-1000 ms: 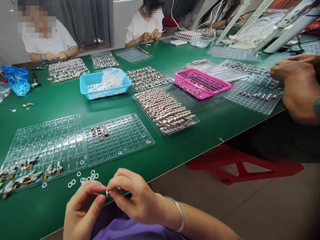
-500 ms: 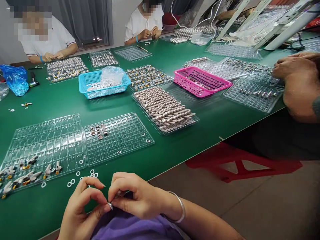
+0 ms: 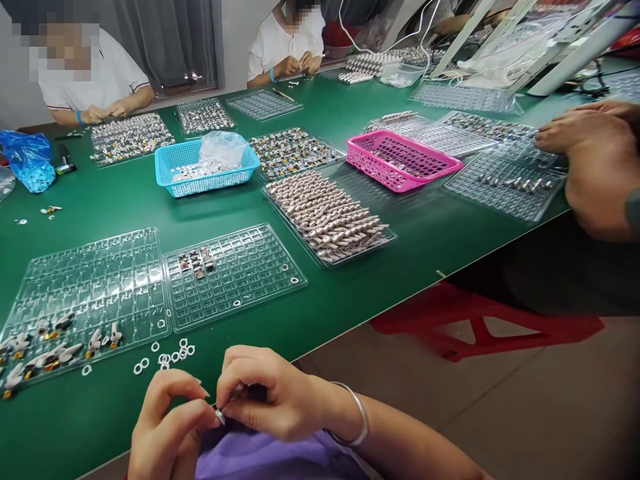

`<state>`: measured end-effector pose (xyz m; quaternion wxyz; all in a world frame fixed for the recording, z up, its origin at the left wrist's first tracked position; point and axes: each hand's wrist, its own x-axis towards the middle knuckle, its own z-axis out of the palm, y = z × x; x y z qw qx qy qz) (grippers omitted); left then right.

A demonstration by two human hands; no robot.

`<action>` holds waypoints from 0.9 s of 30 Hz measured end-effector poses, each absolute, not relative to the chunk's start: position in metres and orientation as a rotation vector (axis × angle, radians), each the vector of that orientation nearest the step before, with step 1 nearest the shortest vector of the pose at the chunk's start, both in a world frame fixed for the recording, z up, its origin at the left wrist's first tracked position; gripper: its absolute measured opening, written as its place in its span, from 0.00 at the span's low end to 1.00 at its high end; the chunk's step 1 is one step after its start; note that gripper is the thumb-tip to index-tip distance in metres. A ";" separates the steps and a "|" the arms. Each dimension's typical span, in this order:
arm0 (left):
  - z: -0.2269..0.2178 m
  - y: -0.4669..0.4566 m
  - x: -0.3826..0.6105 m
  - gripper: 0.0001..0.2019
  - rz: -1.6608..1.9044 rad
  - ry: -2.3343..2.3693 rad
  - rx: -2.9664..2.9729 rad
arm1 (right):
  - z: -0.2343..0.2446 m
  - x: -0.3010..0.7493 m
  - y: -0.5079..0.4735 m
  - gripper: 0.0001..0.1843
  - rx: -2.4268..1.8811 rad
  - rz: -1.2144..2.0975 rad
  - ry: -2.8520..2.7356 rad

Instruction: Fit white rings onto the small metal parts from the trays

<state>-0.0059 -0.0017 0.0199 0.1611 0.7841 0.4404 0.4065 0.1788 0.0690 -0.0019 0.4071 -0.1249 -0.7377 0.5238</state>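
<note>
At the table's front edge, above a purple garment, my left hand (image 3: 170, 420) pinches a small silvery part (image 3: 220, 417) between thumb and fingertips. Fingers closed, my right hand (image 3: 273, 393) meets it at the same part, whose exact kind is too small and covered to make out. Just beyond my left hand lie several loose white rings (image 3: 175, 356) on the green table. Behind them stands a clear tray (image 3: 100, 267) with white-stemmed earbud pieces (image 3: 53, 357) in its front rows. Beside it, another clear tray (image 3: 250, 267) holds several small round components (image 3: 199, 261).
A tray of stacked, pale stemmed parts (image 3: 325, 217) stands mid-table. Behind it are a blue basket (image 3: 210, 183) with a plastic bag and a pink basket (image 3: 385, 177). Co-workers sit across the table; another person's arm (image 3: 597, 173) rests at right, above a red stool (image 3: 480, 327).
My left hand has turned, its fingers dipping slightly and bringing more of the white rings into view. Both hands stay together at the small silvery part.
</note>
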 end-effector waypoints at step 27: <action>0.030 0.014 -0.004 0.07 1.014 1.134 1.754 | -0.005 0.184 0.076 0.07 -0.275 1.465 -1.780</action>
